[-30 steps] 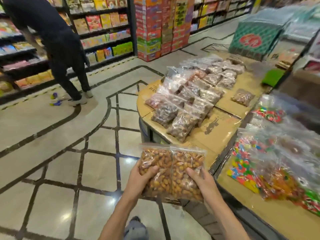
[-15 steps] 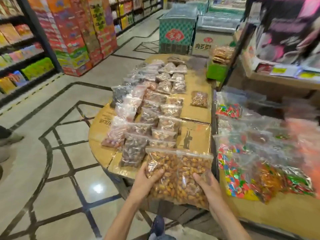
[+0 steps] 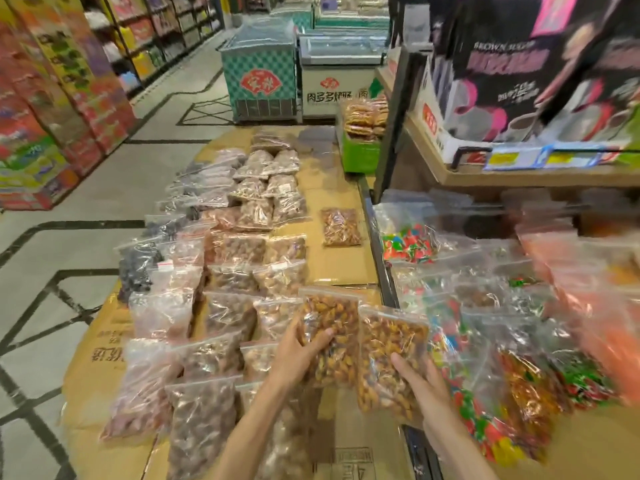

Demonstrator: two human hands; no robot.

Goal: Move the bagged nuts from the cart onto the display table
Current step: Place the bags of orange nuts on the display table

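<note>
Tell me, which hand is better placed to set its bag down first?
Probably the left hand: its bag of nuts hangs over bare cardboard; the right hand is over the table's edge.

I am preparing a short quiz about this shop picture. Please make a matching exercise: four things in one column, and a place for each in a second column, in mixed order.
Things:
1. left bag of nuts
2. right bag of nuts
3. lone bag of nuts
4. green crate

Places:
A. at the table's far end
B. in the left hand
C. lying alone on bare cardboard
D. in the right hand

Pairs: 1-B, 2-D, 3-C, 4-A
</note>
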